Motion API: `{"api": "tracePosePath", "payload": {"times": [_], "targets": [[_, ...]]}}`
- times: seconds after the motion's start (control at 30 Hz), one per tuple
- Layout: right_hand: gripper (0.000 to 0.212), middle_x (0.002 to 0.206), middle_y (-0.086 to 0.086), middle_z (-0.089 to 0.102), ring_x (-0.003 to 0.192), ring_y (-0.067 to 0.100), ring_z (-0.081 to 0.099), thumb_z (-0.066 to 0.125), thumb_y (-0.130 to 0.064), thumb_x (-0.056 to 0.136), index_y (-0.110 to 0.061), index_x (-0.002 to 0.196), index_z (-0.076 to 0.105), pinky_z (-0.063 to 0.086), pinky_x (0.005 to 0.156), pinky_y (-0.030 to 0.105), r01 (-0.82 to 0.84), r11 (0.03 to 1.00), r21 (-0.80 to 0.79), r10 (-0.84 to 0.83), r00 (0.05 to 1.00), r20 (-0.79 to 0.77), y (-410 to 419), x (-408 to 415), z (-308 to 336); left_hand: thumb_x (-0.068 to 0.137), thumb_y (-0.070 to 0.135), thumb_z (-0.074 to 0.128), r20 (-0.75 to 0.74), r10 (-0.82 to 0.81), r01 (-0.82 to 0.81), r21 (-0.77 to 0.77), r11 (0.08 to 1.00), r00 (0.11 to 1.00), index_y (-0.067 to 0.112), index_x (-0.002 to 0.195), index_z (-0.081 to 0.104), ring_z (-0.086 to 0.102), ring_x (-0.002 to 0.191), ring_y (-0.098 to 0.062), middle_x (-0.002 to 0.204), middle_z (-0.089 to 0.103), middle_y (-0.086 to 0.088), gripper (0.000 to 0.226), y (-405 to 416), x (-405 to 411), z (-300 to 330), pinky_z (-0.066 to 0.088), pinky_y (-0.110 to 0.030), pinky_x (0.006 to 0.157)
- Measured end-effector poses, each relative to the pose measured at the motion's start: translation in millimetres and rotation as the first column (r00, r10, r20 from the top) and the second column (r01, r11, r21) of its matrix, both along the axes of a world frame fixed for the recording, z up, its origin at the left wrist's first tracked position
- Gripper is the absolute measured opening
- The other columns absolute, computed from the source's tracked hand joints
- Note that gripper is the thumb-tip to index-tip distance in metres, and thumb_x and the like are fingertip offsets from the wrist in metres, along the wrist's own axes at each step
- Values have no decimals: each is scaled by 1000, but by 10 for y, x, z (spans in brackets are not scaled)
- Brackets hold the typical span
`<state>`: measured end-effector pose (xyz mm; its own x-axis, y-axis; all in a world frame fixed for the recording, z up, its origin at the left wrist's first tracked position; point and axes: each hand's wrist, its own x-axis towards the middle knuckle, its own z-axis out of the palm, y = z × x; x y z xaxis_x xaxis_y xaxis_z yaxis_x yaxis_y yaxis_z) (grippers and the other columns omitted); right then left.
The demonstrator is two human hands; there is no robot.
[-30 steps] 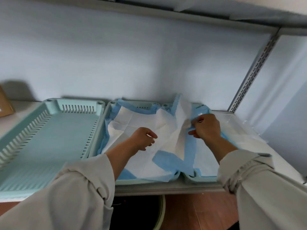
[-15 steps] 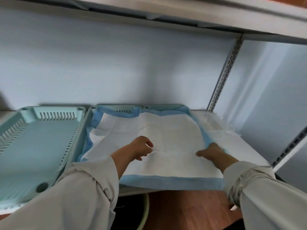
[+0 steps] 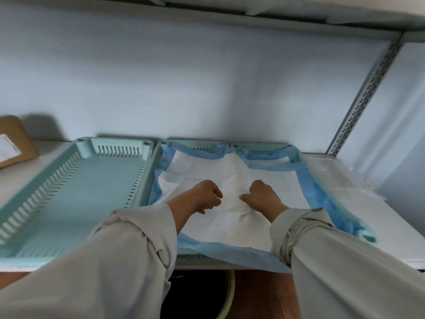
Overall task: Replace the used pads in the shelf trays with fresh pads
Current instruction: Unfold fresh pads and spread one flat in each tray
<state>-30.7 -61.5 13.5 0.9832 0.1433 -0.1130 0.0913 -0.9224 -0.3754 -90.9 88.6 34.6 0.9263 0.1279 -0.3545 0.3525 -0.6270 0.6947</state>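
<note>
A white pad with a blue border (image 3: pixel 271 180) lies spread across two mint-green trays, the middle one (image 3: pixel 161 148) and the right one (image 3: pixel 368 238); its front edge hangs over the shelf lip. My left hand (image 3: pixel 204 196) and my right hand (image 3: pixel 262 196) rest close together on the pad's middle, fingers curled and pressing it down where the two trays meet. A crease runs between the hands. A third mint tray (image 3: pixel 76 194) at the left holds no pad.
A clear plastic wrapper (image 3: pixel 340 178) lies on the shelf right of the trays. A brown cardboard box (image 3: pixel 13 141) stands at the far left. A slotted metal upright (image 3: pixel 361 100) rises at the right. Below the shelf is a dark bin (image 3: pixel 200 293) on a wooden floor.
The pad went from bunched and partly folded to spread flat over the two trays. My right hand moved from the pad's right edge to its middle, close to my left hand.
</note>
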Motion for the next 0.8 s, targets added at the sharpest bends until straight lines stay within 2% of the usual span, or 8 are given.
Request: {"api": "tracePosePath", "payload": {"times": [0.1,0.23,0.43,0.5,0.6,0.7,0.8], "targets": [[24,106,10,65,95,27,62,62,-22,86,-9,105,59,49,78,33,8,995,-98,3,994,113,62,26,-28,93,11,56,14,3,-3,-6,1000,1000,10,121,58,56,97,-20,107,53,-8,28,67,26,13,51,-30,82],[19,108,10,64,99,27,61,56,-14,90,-7,108,59,46,78,31,-38,982,-183,72,981,182,105,-7,-63,93,11,56,-5,2,-2,-20,1000,1000,9,121,58,57,95,-19,107,55,-9,28,77,21,-25,52,-30,80],[20,106,10,65,97,28,62,54,-24,94,-8,105,58,42,72,32,63,997,-37,-53,976,211,94,15,91,93,12,57,-19,-11,11,-29,1000,1000,10,122,58,58,98,-19,110,55,-9,29,9,-15,2,51,-29,80],[27,109,10,62,102,29,60,56,-27,93,-6,111,56,41,74,32,21,997,-74,-11,991,137,47,-38,127,93,12,57,-15,-3,2,-35,999,1000,10,122,58,58,99,-19,109,55,-8,29,9,-39,32,52,-29,81],[33,110,9,61,102,27,60,63,-27,88,-8,113,54,47,81,33,6,990,-137,-3,1000,21,-37,-147,18,93,11,56,7,-13,13,-39,999,1000,10,123,58,58,99,-19,109,54,-7,30,-3,-92,114,52,-29,82],[23,110,8,62,100,26,60,57,-19,91,-9,111,56,46,79,32,34,983,-178,-18,996,93,-65,-211,8,94,11,55,27,-22,22,-27,999,999,9,123,57,59,101,-19,113,56,-10,29,35,-164,188,51,-30,82],[19,104,8,63,96,26,60,54,-23,92,-11,105,59,42,73,30,62,993,-105,-43,985,170,-43,-235,96,94,12,55,4,-22,22,-11,1000,1000,9,123,57,60,106,-22,117,58,-12,30,77,-237,189,51,-29,80]]}}
